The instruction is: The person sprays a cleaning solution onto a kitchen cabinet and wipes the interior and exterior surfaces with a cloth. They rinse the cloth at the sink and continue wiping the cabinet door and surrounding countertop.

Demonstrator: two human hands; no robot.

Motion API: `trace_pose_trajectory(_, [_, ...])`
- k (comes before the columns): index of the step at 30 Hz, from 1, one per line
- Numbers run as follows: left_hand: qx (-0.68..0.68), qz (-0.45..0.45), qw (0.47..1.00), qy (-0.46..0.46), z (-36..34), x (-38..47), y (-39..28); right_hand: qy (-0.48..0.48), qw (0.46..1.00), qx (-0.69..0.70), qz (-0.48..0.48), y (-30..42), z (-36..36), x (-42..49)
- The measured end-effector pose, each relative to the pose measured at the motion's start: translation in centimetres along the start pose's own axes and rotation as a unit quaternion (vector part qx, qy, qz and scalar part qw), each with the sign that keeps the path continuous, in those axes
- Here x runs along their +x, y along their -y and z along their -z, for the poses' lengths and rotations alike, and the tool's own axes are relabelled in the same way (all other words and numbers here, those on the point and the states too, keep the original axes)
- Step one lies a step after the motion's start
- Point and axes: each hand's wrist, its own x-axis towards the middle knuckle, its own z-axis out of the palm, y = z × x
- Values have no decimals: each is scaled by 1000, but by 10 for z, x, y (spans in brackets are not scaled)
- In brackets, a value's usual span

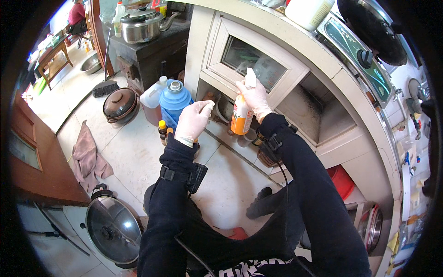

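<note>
My right hand (255, 98), in a pale disposable glove, grips the neck of an orange and white spray bottle (242, 117) below its white trigger head (250, 78). The bottle is upright in front of a cabinet door with a white frame (216, 62) and a glass pane (238, 52). My left hand (193, 121), gloved too, is raised with its fingers curled together. No object shows in it. Just behind the left hand stands a blue thermos flask (174, 95). A plastic jug of reddish liquid (152, 107) is beside the flask.
A lidded brown clay pot (120, 104), a pinkish cloth (88, 155) and a glass-lidded pan (112, 230) are on the tiled floor at left. Open shelves (311, 107) lie right of the door. A metal kettle (142, 27) sits on the dark stove. A person (77, 15) is visible through the doorway.
</note>
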Motion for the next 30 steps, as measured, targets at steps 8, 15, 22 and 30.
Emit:
trace_pose_trajectory(8, [-29,-8,1000,4,1,0,1,-115,992,-21,-43,-47,46,-33])
trace_pose_trajectory(15, [13,-32,999,4,-9,2,3,-66,996,42,-32,-15,45,-20])
trace_pose_trajectory(22, [4,-29,1000,4,-11,6,3,-77,992,-71,73,73,9,46])
trace_pose_trajectory(30, [-11,-15,1000,-13,3,6,7,-64,994,-13,92,103,3,59])
